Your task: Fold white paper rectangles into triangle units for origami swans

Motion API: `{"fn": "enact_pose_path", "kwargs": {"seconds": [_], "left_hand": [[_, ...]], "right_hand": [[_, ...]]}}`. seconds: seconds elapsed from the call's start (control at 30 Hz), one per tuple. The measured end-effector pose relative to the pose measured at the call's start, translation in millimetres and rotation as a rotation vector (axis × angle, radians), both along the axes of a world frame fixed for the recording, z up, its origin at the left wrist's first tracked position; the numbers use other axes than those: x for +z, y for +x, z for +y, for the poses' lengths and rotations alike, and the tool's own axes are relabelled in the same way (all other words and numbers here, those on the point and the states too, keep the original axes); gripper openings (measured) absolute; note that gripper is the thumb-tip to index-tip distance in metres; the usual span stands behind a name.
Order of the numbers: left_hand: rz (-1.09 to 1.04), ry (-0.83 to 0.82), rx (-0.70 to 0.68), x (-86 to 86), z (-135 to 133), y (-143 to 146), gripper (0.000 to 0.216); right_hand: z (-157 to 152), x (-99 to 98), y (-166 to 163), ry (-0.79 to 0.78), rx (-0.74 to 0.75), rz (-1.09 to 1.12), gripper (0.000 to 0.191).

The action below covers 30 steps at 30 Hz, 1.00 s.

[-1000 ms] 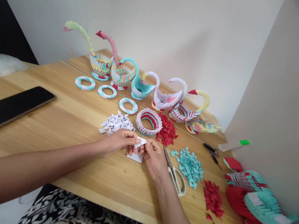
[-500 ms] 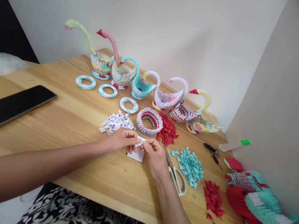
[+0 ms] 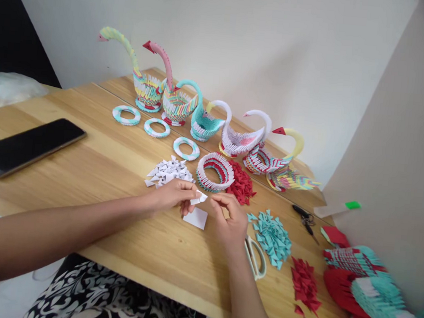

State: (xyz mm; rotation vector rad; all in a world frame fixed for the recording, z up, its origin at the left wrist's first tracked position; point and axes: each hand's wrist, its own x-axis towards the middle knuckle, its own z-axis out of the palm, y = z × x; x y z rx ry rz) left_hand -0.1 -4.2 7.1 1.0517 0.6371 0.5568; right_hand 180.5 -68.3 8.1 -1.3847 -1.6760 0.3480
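Observation:
My left hand [image 3: 179, 195] pinches a small folded piece of white paper [image 3: 198, 197] between thumb and fingers. Just right of it, my right hand [image 3: 231, 220] is off the paper, its thumb and curled forefinger slightly apart with nothing seen between them. A flat white paper rectangle [image 3: 195, 218] lies on the table below the hands. Behind my left hand is a heap of folded white paper pieces [image 3: 170, 171]. A round ring of red, white and teal folded paper [image 3: 215, 173] stands beyond both hands. Scissors [image 3: 257, 259] lie partly hidden under my right wrist.
Several folded-paper swans [image 3: 207, 129] line the back of the wooden table [image 3: 144, 252]. Teal-and-white paper rings [image 3: 186, 149] sit before them. Piles of red [image 3: 241, 184] and teal pieces [image 3: 272, 238] lie rightward, a phone [image 3: 31, 145] leftward, larger red-and-teal paper work [image 3: 374, 292] at far right.
My right hand has let go of the folded white paper and drawn slightly right. The paper stays in my left hand. The whole view has shifted a little.

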Motion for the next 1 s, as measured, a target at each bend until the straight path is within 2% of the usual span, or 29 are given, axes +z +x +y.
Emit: {"fn": "enact_pose_path", "kwargs": {"seconds": [0.1,0.27,0.4,0.5,0.6,0.73,0.9,1.0], "left_hand": [[-0.038,-0.057,-0.003,-1.3,-1,0,0.034],[-0.027,-0.051,-0.047,4.0,-4,-2,0.034],[0.005,-0.036,-0.06,6.2,-3,-1,0.034],[0.042,0.008,-0.077,1.3,0,0,0.035],[0.109,0.114,-0.087,-5.1,3,0,0.035],[0.187,0.301,-0.053,-7.5,2,-1,0.03],[0.298,0.632,0.017,-5.2,-2,-2,0.025],[0.376,0.738,0.027,-5.5,-3,-2,0.023]], "right_hand": [[0,1.3,-2,0.087,0.084,-0.107,0.012],[1,1.0,-2,0.164,0.126,-0.186,0.012],[1,2.1,1,0.179,0.169,-0.244,0.016],[2,3.5,3,0.164,0.181,-0.313,0.021],[3,3.9,4,0.135,0.196,-0.344,0.024],[3,2.5,1,0.063,0.196,-0.248,0.018],[4,0.1,-3,-0.091,0.118,-0.109,0.011],[4,-1.9,-3,-0.167,0.066,-0.061,0.007]]}}
